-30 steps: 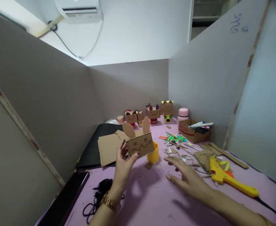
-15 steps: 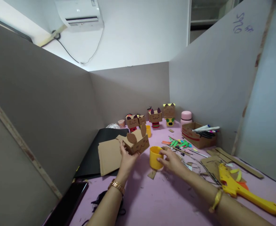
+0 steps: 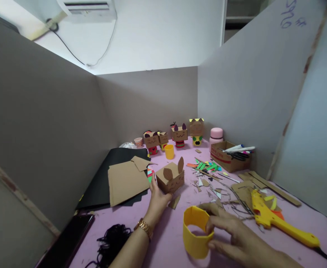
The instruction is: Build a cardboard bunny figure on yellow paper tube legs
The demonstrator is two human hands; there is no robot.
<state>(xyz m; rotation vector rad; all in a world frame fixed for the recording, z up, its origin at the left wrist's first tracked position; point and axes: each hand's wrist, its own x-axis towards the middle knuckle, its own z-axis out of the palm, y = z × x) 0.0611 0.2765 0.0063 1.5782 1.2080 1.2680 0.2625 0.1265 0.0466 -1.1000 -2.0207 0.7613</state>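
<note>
Pink table [image 3: 169,242] boxed in by grey partition boards [image 3: 54,123]; air conditioner [image 3: 88,7] on the white wall above. Paper scraps [image 3: 208,175], yellow glue gun [image 3: 275,219] and black yarn [image 3: 110,242] lie about. Since half a second ago, the yellow cup [image 3: 195,232] has come nearer, the right hand [image 3: 236,238] curled round its side. The cardboard box [image 3: 170,178] with ears now sits on the table, left hand [image 3: 158,199] gripping its near corner. Blue scrawl [image 3: 292,16] on the right board, unreadable.
</note>
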